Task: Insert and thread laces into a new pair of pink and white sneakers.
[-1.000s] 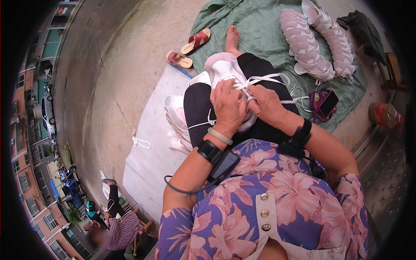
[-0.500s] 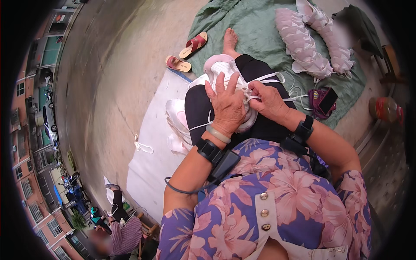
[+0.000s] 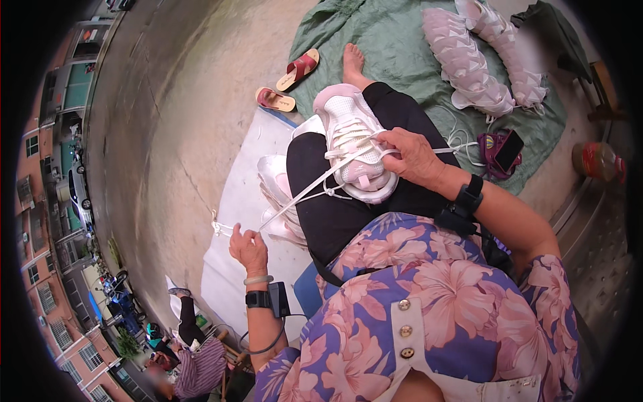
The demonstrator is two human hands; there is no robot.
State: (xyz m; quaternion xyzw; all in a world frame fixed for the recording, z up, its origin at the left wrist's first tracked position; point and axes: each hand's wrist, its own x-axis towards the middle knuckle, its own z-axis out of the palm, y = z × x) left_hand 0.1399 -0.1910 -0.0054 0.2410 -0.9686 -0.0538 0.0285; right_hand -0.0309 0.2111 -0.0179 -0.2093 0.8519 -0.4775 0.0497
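Note:
A white and pink sneaker [image 3: 349,124] rests across my lap, its toe pointing away from me and its front laced in white. My left hand [image 3: 249,251] is out to the left, fingers closed on the end of a white shoelace [image 3: 321,180] that runs taut back to the sneaker. At the sneaker's right side, my right hand [image 3: 414,158] pinches white lace between thumb and fingers close to the eyelets. Another piece of lace trails right from that hand. A small lace knot hangs by the sneaker's left edge.
More white and pink shoes [image 3: 273,175] lie left of my leg on a white sheet [image 3: 234,281]. Two rows of nested shoe uppers [image 3: 462,63] lie on the green tarp [image 3: 395,47]. Red sandals [image 3: 299,70], a phone [image 3: 508,151] on a purple pouch and a bottle [image 3: 593,162] are around me.
My left hand has swung from on top of the sneaker down to the left, drawing the shoelace out straight. My right hand stays at the sneaker's side.

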